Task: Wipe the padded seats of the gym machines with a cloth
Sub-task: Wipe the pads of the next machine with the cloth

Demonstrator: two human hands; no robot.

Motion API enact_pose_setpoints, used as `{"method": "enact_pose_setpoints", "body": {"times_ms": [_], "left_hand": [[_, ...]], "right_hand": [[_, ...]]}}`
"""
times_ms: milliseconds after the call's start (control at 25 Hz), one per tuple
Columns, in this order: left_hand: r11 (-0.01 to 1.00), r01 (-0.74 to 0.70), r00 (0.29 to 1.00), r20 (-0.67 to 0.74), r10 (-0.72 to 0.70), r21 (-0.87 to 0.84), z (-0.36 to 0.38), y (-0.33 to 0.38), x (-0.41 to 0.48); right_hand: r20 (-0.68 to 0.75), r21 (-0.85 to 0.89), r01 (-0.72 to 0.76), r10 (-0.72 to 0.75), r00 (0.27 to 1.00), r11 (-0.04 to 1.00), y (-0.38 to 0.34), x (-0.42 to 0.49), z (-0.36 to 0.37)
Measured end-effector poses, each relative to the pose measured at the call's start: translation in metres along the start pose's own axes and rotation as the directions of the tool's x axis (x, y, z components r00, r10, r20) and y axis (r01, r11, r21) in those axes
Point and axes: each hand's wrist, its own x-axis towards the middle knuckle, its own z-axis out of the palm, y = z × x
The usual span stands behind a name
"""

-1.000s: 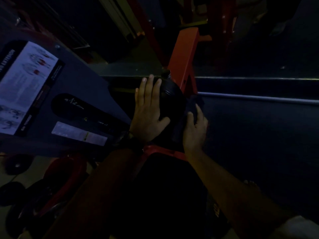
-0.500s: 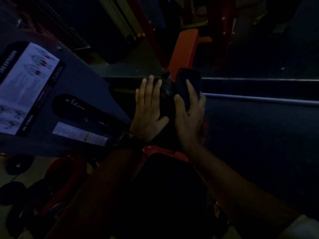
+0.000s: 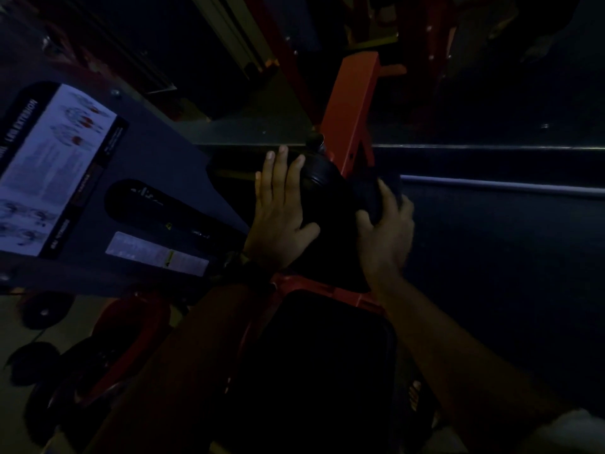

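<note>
Light: The scene was dim, so fine details could not be told.
Left hand: The left hand [image 3: 278, 217] was laid flat, with straight fingers, on the left side of the black roller pad [image 3: 327, 194]; nothing was gripped by it.
Right hand: The right hand [image 3: 384, 237] was curled round a dark cloth [image 3: 370, 194].
Cloth: It was pressed against the right side of the same pad, just below the red frame post [image 3: 350, 109].
Seat: The padded seat [image 3: 324, 355] was seen lower down, touched by neither hand.
Step, as judged: The roller pad was wiped while it was steadied.
Good practice: The cloth should be held flat and led round the curve in overlapping strokes. The pad should be braced firmly, so that turning is prevented. The hidden far side should not be forgotten.
</note>
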Motion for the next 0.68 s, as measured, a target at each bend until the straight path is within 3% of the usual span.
{"method": "enact_pose_setpoints", "body": {"times_ms": [80,120,240,320,560,680], "left_hand": [[1.0,0.005,1.0,-0.002,-0.005,-0.02,0.0,0.001,0.0],[1.0,0.007,1.0,-0.007,-0.007,-0.026,0.001,0.002,0.0],[1.0,0.007,0.999,-0.037,-0.008,-0.026,0.002,0.002,0.0],[1.0,-0.003,0.999,-0.044,0.002,-0.021,0.002,0.001,-0.001],[1.0,-0.01,1.0,-0.01,0.01,0.011,0.0,0.002,-0.001],[1.0,-0.007,1.0,-0.005,0.007,0.013,-0.001,0.002,-0.003]], "right_hand": [[-0.014,-0.037,-0.199,0.198,0.98,0.979,0.016,-0.002,-0.013],[-0.017,0.017,-0.167,0.167,0.986,0.986,0.011,-0.006,-0.013],[0.011,0.247,0.107,-0.113,0.993,0.963,-0.03,-0.017,0.004],[-0.003,0.249,0.231,-0.238,0.971,0.941,-0.044,-0.022,0.015],[0.032,0.264,0.329,-0.349,0.937,0.907,0.022,-0.026,0.014],[0.015,0.239,0.415,-0.431,0.902,0.878,0.012,-0.029,0.014]]}}
